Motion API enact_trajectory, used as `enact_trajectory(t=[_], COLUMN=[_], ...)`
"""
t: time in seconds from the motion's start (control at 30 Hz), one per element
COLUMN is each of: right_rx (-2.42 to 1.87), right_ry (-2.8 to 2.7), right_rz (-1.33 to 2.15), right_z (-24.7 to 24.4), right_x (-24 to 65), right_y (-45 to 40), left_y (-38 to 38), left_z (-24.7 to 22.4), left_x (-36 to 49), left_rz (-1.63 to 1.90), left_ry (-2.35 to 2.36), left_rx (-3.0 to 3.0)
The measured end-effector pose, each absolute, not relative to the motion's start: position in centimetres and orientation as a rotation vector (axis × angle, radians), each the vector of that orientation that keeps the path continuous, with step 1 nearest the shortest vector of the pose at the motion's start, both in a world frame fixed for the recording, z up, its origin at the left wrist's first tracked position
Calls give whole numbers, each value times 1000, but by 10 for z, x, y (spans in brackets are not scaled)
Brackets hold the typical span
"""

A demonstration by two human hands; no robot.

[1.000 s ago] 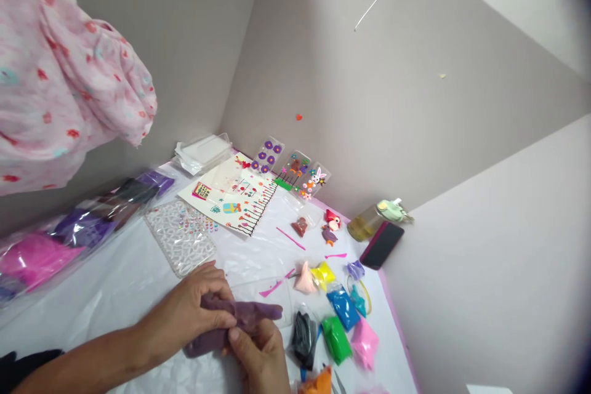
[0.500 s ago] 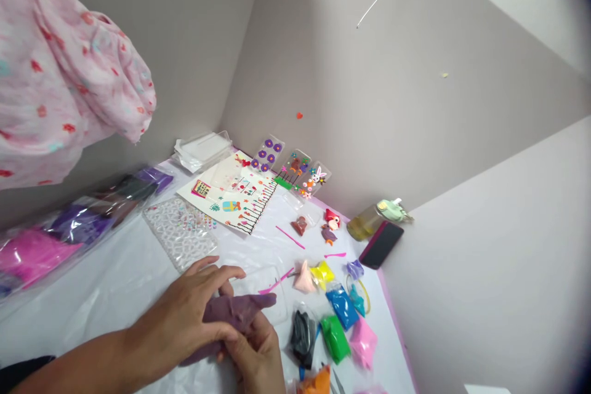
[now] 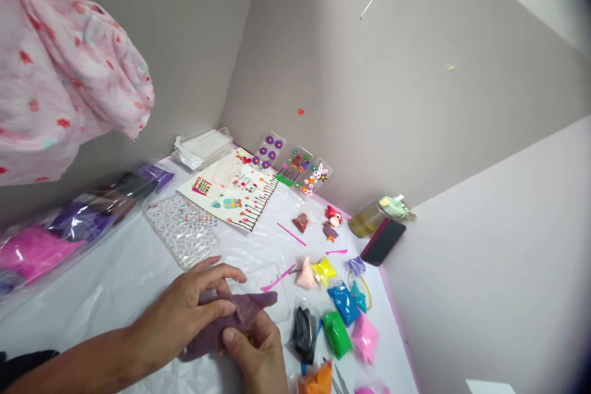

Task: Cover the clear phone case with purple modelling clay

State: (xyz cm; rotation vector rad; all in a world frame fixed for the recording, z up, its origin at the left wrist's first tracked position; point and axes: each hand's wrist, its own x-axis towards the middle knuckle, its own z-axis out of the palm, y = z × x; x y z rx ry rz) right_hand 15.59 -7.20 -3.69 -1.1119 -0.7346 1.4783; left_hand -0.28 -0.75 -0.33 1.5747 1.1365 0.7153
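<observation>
A lump of dull purple modelling clay [image 3: 210,335], stretched into an uneven shape with a narrow tip pointing right, is held between both hands above the table's front. My left hand [image 3: 194,298] grips it from the left and above, with the thumb pressed on its upper face and the forefinger arched over it. My right hand [image 3: 258,351] holds it from below and the right. Its thumb lies on the clay's near side, and its other fingers are partly hidden behind. Just beyond the tip lie a pink modelling tool [image 3: 278,278] and a clear plastic lid or tray [image 3: 282,301].
Clay packets, including black [image 3: 305,335], green [image 3: 337,333], blue [image 3: 344,303] and orange [image 3: 317,380], lie right, near scissors [image 3: 340,378]. Behind are a gem sheet [image 3: 182,237], a decorated page [image 3: 221,188], a phone [image 3: 384,241] and a jar [image 3: 362,223]. Bagged clay [image 3: 41,249] lies left.
My thumbs have moved apart: the left one sits higher on the clay, the right one lower and to the left. More of the clay's face shows between them. The view has shifted slightly.
</observation>
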Motion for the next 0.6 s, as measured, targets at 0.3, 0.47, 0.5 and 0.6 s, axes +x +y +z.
enact_trajectory(t=[0.3,0.47,0.5,0.6], right_rx=[-1190,-1278,-1277,-1265], right_ry=[-781,-799,-794,-729], right_rz=[1455,1378,1389,1399], right_z=[-37,-32,-32,-30], right_x=[163,157,155,151], right_y=[-72,-74,-75,-77], left_y=[-5,-2,-1,3], left_z=[8,11,12,15], left_x=[2,2,0,-5], left_rz=[644,558,541,490], left_ry=[1096,1076,1048,957], left_rx=[1608,1678,1675,1651])
